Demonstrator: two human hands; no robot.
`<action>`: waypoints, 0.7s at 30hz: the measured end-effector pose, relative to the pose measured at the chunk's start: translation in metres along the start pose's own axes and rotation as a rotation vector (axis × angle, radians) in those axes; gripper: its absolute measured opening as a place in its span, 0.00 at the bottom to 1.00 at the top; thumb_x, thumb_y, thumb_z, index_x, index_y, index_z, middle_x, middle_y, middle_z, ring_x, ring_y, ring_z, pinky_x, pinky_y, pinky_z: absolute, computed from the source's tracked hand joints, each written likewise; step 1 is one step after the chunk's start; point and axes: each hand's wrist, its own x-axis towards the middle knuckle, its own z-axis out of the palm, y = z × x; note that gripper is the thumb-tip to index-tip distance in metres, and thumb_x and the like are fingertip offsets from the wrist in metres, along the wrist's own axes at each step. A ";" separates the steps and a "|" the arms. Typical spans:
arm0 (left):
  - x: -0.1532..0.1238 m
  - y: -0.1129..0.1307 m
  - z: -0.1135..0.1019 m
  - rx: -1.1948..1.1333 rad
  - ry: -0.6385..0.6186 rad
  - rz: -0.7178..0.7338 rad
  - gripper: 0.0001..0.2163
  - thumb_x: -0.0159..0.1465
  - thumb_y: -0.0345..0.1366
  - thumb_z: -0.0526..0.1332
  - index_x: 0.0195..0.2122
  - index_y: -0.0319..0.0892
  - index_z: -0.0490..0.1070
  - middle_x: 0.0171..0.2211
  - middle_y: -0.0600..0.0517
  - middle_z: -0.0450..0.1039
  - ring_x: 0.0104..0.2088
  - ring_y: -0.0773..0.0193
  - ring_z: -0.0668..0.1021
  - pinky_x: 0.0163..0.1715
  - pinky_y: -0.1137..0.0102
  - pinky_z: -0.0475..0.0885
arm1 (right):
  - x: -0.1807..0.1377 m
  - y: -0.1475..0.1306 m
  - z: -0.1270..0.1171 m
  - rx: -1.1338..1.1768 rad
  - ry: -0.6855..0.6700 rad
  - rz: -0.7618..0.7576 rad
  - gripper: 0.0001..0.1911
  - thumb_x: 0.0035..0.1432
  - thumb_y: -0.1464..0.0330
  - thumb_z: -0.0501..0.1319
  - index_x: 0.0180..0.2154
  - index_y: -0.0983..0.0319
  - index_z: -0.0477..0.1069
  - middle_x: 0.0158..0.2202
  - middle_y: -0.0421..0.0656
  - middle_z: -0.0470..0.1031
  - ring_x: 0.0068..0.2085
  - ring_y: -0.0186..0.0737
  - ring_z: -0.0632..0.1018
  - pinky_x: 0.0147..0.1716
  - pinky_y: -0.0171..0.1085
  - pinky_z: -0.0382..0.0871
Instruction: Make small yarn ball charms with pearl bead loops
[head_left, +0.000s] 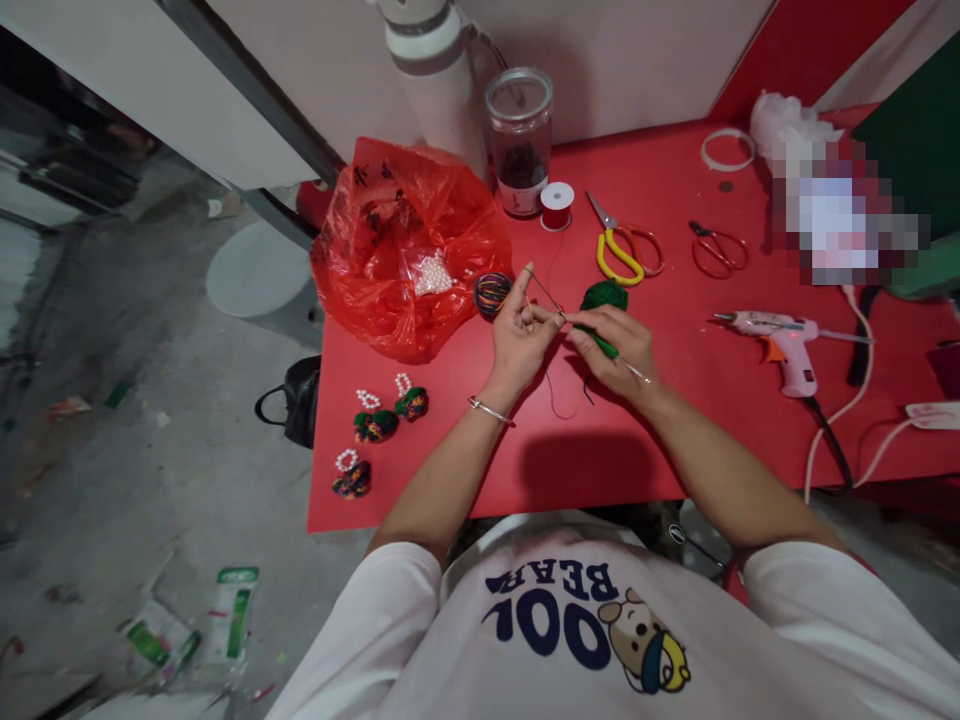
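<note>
My right hand [619, 345] is closed round a crochet hook with a green handle [600, 341], its tip meeting the fingers of the other hand. My left hand [521, 338] has its index finger raised with yarn [545, 287] looped over it, while thumb and fingertips pinch the small yarn work at the hook's tip. A multicoloured yarn ball [493, 295] lies just behind my left hand. Behind my right hand is a dark green yarn ball [604, 295]. A thin thread [553, 398] trails on the table below the hands.
A red plastic bag [367, 290] with a packet of pearl beads [433, 272] lies at left. Several beaded yarn pieces [375, 426] sit nearer. Behind stand a clear jar [519, 140] and red thread spool [556, 207]. Rightward lie scissors [619, 258], pliers [718, 252] and a corded glue gun [787, 335].
</note>
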 end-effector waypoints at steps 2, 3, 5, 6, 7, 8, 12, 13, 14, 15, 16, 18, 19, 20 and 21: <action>0.000 -0.006 0.003 0.008 0.029 0.056 0.47 0.55 0.32 0.78 0.74 0.51 0.58 0.31 0.56 0.81 0.28 0.71 0.76 0.36 0.75 0.71 | -0.003 0.004 0.004 -0.067 0.015 -0.118 0.09 0.70 0.65 0.62 0.49 0.54 0.79 0.41 0.43 0.84 0.38 0.40 0.81 0.43 0.43 0.77; -0.001 -0.009 0.005 -0.002 0.041 0.080 0.47 0.56 0.32 0.77 0.74 0.51 0.58 0.30 0.57 0.80 0.28 0.70 0.77 0.37 0.74 0.71 | -0.005 0.004 0.005 -0.083 0.030 -0.143 0.10 0.71 0.67 0.61 0.50 0.55 0.79 0.40 0.43 0.84 0.38 0.40 0.81 0.42 0.43 0.77; -0.004 -0.012 0.011 -0.047 0.066 0.106 0.47 0.56 0.33 0.77 0.75 0.52 0.57 0.28 0.58 0.79 0.29 0.70 0.77 0.37 0.74 0.71 | -0.007 0.004 0.009 -0.095 0.068 -0.136 0.11 0.72 0.68 0.59 0.51 0.55 0.77 0.42 0.43 0.83 0.41 0.41 0.81 0.43 0.43 0.77; -0.006 -0.013 0.015 -0.077 0.080 0.100 0.47 0.56 0.32 0.77 0.75 0.53 0.56 0.28 0.59 0.78 0.27 0.71 0.76 0.35 0.75 0.70 | -0.009 0.003 0.010 -0.097 0.081 -0.124 0.11 0.72 0.68 0.58 0.51 0.55 0.76 0.43 0.44 0.83 0.42 0.41 0.81 0.44 0.43 0.77; -0.008 -0.013 0.018 -0.111 0.095 0.079 0.47 0.56 0.32 0.76 0.75 0.53 0.57 0.27 0.60 0.77 0.24 0.72 0.73 0.31 0.76 0.68 | -0.010 0.002 0.012 -0.097 0.091 -0.114 0.11 0.73 0.68 0.58 0.52 0.55 0.76 0.44 0.44 0.83 0.44 0.42 0.81 0.45 0.44 0.77; -0.010 -0.012 0.021 -0.149 0.105 0.042 0.47 0.56 0.31 0.76 0.74 0.53 0.57 0.26 0.61 0.76 0.21 0.74 0.70 0.27 0.77 0.65 | -0.010 0.002 0.013 -0.096 0.097 -0.110 0.11 0.73 0.68 0.58 0.52 0.54 0.76 0.45 0.45 0.83 0.45 0.42 0.81 0.46 0.45 0.78; -0.017 -0.001 0.027 -0.299 0.115 -0.143 0.47 0.54 0.27 0.75 0.74 0.50 0.57 0.20 0.66 0.67 0.14 0.77 0.57 0.16 0.76 0.50 | -0.011 0.002 0.013 -0.082 0.092 -0.136 0.11 0.73 0.67 0.58 0.52 0.53 0.76 0.45 0.45 0.82 0.46 0.43 0.81 0.46 0.46 0.78; -0.017 0.003 0.026 -0.324 0.109 -0.179 0.47 0.54 0.26 0.75 0.73 0.49 0.58 0.19 0.67 0.65 0.14 0.78 0.57 0.16 0.77 0.49 | -0.011 0.002 0.013 -0.068 0.088 -0.150 0.11 0.72 0.67 0.59 0.52 0.53 0.76 0.45 0.44 0.82 0.45 0.43 0.81 0.46 0.46 0.78; -0.016 0.008 0.024 -0.339 0.097 -0.215 0.45 0.54 0.26 0.74 0.72 0.49 0.60 0.18 0.68 0.62 0.14 0.78 0.56 0.16 0.77 0.49 | -0.010 0.003 0.011 -0.048 0.082 -0.159 0.11 0.72 0.67 0.59 0.52 0.52 0.76 0.44 0.43 0.82 0.44 0.42 0.81 0.46 0.46 0.78; -0.015 0.013 0.022 -0.344 0.078 -0.253 0.44 0.54 0.25 0.74 0.71 0.48 0.61 0.18 0.68 0.61 0.14 0.78 0.56 0.15 0.78 0.48 | -0.008 0.003 0.009 -0.025 0.074 -0.157 0.11 0.72 0.66 0.60 0.52 0.52 0.77 0.44 0.43 0.82 0.44 0.42 0.81 0.46 0.45 0.78; -0.013 0.017 0.018 -0.338 0.053 -0.294 0.43 0.54 0.24 0.74 0.70 0.48 0.63 0.18 0.67 0.62 0.14 0.79 0.55 0.15 0.78 0.48 | -0.007 0.003 0.007 -0.002 0.061 -0.144 0.11 0.72 0.65 0.61 0.52 0.52 0.77 0.44 0.42 0.83 0.44 0.41 0.81 0.46 0.45 0.78; -0.009 0.026 0.009 -0.296 0.002 -0.365 0.41 0.53 0.23 0.74 0.68 0.47 0.66 0.19 0.65 0.68 0.14 0.80 0.54 0.15 0.79 0.45 | -0.003 0.004 0.002 0.034 0.031 -0.106 0.12 0.71 0.62 0.62 0.53 0.52 0.78 0.44 0.42 0.84 0.43 0.41 0.82 0.46 0.44 0.79; -0.007 0.031 0.005 -0.267 -0.022 -0.391 0.41 0.52 0.22 0.74 0.68 0.46 0.67 0.21 0.63 0.72 0.14 0.81 0.54 0.15 0.79 0.44 | -0.001 0.004 0.000 0.049 0.015 -0.091 0.12 0.71 0.61 0.63 0.53 0.52 0.79 0.43 0.43 0.84 0.43 0.41 0.82 0.46 0.44 0.79; -0.005 0.034 0.000 -0.236 -0.043 -0.408 0.41 0.52 0.22 0.73 0.68 0.45 0.67 0.23 0.61 0.75 0.14 0.81 0.54 0.15 0.79 0.44 | 0.001 0.004 -0.002 0.064 -0.002 -0.084 0.12 0.70 0.60 0.64 0.53 0.52 0.80 0.43 0.43 0.84 0.42 0.40 0.83 0.46 0.43 0.79; -0.003 0.038 -0.005 -0.208 -0.062 -0.418 0.41 0.51 0.22 0.73 0.68 0.44 0.67 0.24 0.59 0.77 0.13 0.81 0.54 0.15 0.79 0.43 | 0.002 0.004 -0.004 0.078 -0.021 -0.082 0.12 0.70 0.59 0.65 0.52 0.52 0.81 0.43 0.43 0.85 0.42 0.40 0.83 0.46 0.43 0.79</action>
